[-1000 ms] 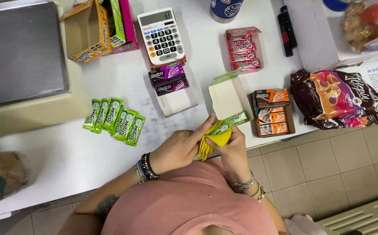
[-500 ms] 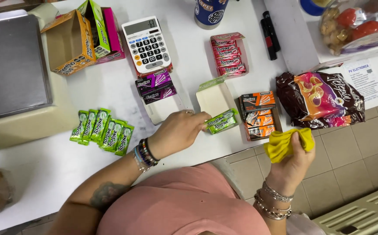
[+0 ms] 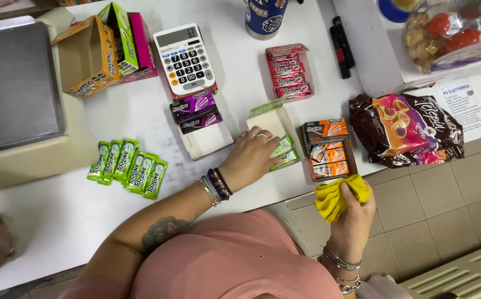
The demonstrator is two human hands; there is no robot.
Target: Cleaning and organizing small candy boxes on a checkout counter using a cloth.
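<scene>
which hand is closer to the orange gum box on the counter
Right. The right hand, holding a yellow cloth, sits just below the orange gum box; the left hand rests further left, on the green gum box.

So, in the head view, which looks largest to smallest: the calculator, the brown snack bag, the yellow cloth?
1. Brown snack bag
2. Calculator
3. Yellow cloth, bunched in the right hand and nearer the camera, so its rank is unsure.

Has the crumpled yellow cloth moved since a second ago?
Yes. The right hand carried the crumpled yellow cloth rightward, from beside the open white box to below the orange packs.
</scene>
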